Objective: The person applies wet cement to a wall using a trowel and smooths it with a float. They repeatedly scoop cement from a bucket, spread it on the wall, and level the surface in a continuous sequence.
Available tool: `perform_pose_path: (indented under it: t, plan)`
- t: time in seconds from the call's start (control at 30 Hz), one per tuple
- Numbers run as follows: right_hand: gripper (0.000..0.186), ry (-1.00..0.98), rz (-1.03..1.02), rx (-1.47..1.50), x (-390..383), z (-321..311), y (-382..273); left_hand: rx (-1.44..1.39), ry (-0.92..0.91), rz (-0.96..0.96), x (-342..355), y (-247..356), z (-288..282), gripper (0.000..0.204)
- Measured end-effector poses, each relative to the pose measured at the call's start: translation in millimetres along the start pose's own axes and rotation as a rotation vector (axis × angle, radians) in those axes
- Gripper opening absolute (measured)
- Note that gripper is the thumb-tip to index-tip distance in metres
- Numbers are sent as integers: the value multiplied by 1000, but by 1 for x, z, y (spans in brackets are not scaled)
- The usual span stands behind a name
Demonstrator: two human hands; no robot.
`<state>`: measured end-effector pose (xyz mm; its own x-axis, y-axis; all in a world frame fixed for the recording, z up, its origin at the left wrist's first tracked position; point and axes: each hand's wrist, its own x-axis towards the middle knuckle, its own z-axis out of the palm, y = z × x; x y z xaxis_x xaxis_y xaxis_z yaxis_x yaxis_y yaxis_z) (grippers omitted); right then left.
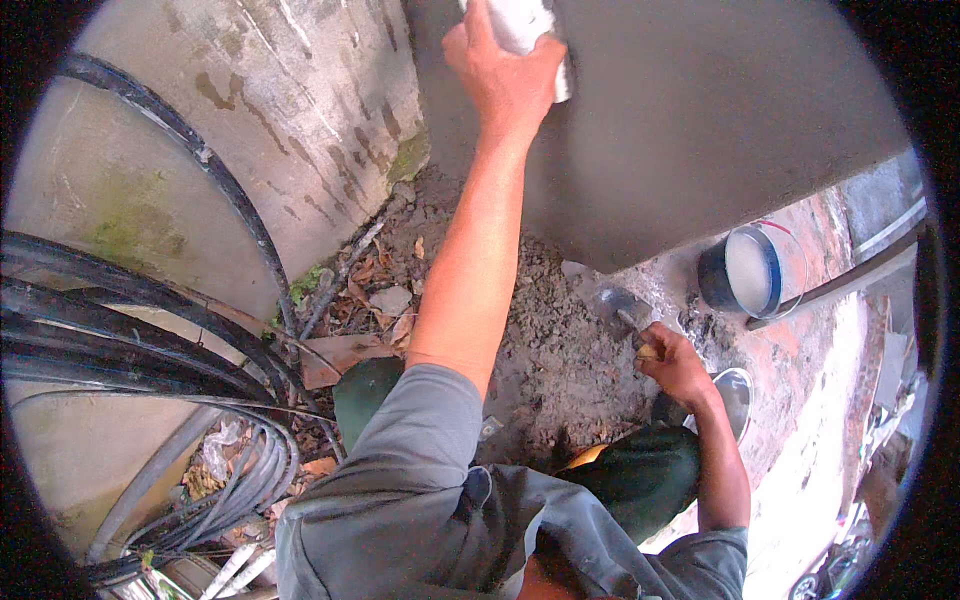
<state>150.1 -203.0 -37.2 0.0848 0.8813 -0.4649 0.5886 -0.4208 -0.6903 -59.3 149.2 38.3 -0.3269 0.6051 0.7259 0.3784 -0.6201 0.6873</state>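
Note:
At the top, my left hand reaches far forward and grips a white block, perhaps foam or a sponge, pressed close to the smooth grey plastered surface. Its far end is cut off by the frame edge. Lower on the right, the fingers of my right hand are closed round the light handle of a trowel. The grey metal blade points away from me, low over wet-looking mortar and soil, below the plaster's lower edge.
A dark bucket of whitish liquid stands right of the trowel. Another container sits beside my right forearm. Thick black cables curve along the stained wall on the left. Leaves and rubble lie between.

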Motion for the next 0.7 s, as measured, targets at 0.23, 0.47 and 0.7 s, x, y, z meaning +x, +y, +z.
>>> perform_pose_path:
  t: [0.23, 0.47, 0.7]
  plan:
    - [30, -36, 37, -4, 1, -5, 3, -559, 0, -1129, -91, -57, -11, 59]
    - [30, -39, 64, -28, 5, -4, 6, -314, -58, -510, -77, -74, 17, 79]
    - [30, -66, 98, -12, 16, -3, 15, -583, -99, -1355, -111, -114, -10, 74]
